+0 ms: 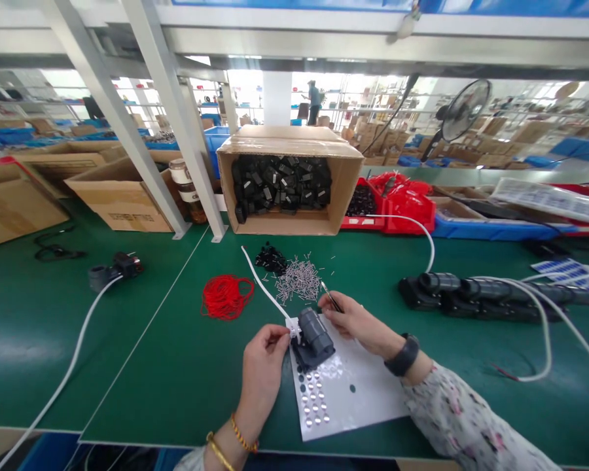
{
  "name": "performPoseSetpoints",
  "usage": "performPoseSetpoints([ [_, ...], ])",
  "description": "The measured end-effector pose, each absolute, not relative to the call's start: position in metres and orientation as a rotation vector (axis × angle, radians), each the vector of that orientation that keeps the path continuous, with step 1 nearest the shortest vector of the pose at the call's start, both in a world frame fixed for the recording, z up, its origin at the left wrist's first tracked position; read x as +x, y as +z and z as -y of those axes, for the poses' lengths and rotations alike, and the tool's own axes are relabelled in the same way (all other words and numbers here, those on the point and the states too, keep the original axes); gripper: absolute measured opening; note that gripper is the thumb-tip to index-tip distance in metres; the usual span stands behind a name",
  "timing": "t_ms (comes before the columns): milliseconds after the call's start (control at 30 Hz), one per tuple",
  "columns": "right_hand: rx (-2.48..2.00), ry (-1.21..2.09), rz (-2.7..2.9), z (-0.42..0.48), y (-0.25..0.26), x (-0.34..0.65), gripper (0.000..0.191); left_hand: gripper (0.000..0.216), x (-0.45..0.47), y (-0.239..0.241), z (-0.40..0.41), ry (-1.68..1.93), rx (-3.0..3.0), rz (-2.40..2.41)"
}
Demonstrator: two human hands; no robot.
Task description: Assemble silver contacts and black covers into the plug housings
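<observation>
My left hand (264,363) is closed in a pinch at the left edge of a dark grey plastic fitting (316,331). What sits between its fingertips is too small to make out. A white cable (266,288) runs from the fitting up the green table. My right hand (356,320) grips slim tweezers (331,299), their tips near a pile of small metal screws or pins (298,280). Under the fitting lies a white sheet (368,399) with rows of shiny round stickers (315,399).
Small black parts (271,258) and a red cord bundle (226,296) lie beside the pins. Behind stands a cardboard box (289,226) of black parts. More fittings with cables (471,297) are at right, another fitting (112,271) at left. A metal post (177,118) rises at left.
</observation>
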State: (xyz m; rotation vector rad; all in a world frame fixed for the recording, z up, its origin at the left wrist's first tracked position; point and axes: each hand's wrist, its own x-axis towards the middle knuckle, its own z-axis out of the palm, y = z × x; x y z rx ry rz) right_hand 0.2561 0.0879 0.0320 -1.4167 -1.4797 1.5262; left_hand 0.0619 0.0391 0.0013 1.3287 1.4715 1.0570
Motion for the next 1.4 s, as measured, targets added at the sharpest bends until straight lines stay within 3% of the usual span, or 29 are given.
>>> performPoseSetpoints([
  [233,-1.402,1.202,1.705,-0.092,0.023,0.254,0.002,0.013,0.063,0.009,-0.041,1.015,1.649,-1.498],
  [633,-1.342,0.878,2.037,-0.083,0.029,0.258,0.021,0.027,0.057,0.007,-0.024,0.911,2.035,-1.452],
  [833,-1.306,0.893,2.122,-0.082,0.021,0.264,0.021,0.056,0.059,0.011,-0.013,0.758,2.018,-1.461],
  [1100,-1.637,0.707,2.08,-0.125,0.015,0.281,0.014,0.019,0.037,0.023,-0.072,0.679,2.13,-1.557],
  [1200,-1.667,0.653,2.152,-0.14,0.006,0.27,0.005,0.015,0.038,0.019,-0.102,0.603,2.204,-1.513],
  [1400,-1.683,0.632,2.113,-0.141,0.007,0.266,0.005,0.016,0.045,0.006,-0.125,0.511,2.251,-1.47],
])
